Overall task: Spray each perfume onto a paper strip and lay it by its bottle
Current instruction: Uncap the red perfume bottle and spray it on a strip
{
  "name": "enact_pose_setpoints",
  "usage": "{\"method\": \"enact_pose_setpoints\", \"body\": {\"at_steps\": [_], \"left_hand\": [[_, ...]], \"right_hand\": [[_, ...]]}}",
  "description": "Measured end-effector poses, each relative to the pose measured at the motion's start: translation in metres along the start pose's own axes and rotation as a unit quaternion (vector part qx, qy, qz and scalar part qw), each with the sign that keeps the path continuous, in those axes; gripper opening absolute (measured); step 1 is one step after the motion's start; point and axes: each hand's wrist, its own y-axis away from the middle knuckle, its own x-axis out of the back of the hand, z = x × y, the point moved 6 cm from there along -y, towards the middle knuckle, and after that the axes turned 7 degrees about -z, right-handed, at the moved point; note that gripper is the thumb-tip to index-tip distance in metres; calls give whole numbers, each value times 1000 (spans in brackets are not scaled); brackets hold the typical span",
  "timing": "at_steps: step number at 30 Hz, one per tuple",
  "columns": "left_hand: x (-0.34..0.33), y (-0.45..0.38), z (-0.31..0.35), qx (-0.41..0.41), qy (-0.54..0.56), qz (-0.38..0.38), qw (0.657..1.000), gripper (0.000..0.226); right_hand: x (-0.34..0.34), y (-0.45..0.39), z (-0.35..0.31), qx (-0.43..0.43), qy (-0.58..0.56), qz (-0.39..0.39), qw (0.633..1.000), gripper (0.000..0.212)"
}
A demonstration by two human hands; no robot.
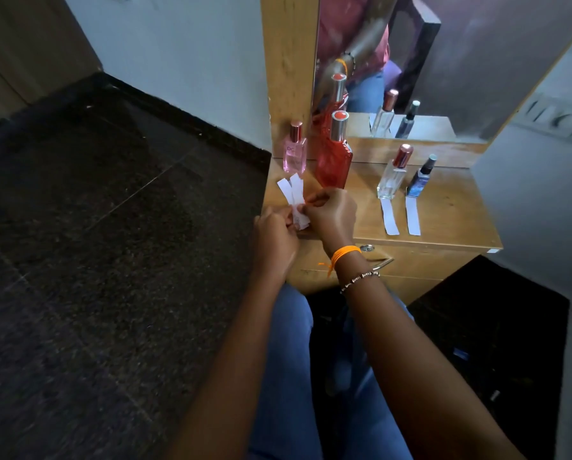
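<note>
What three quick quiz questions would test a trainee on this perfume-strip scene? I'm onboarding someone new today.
1. True or false: a strip lies in front of the clear bottle.
2. How many bottles stand on the table, not counting mirror reflections?
3. Which bottles have no strip laid by them yet? A) pink bottle and red bottle B) clear bottle and dark bottle C) none

Key:
1. True
2. Four
3. A: both the left hand and the right hand are holding the loose strips.
</note>
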Motion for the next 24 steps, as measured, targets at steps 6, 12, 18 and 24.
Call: {"method": "enact_pose_setpoints", "body": {"at_steps": [6, 12, 18, 24], "left_hand": [[1, 0, -2, -2, -4, -8, 1000, 31], [13, 6, 8, 22, 46, 40, 998, 31], [-2, 15, 36, 11, 149, -9, 989, 23], [-19, 14, 45, 32, 213, -60, 975, 13]], "right_hand": [[9, 1, 1, 5, -19, 0, 1000, 7], [29, 13, 15, 12, -93, -15, 995, 26], [50, 27, 33, 26, -133, -32, 990, 24], [66, 32, 36, 33, -81, -27, 996, 13]]}}
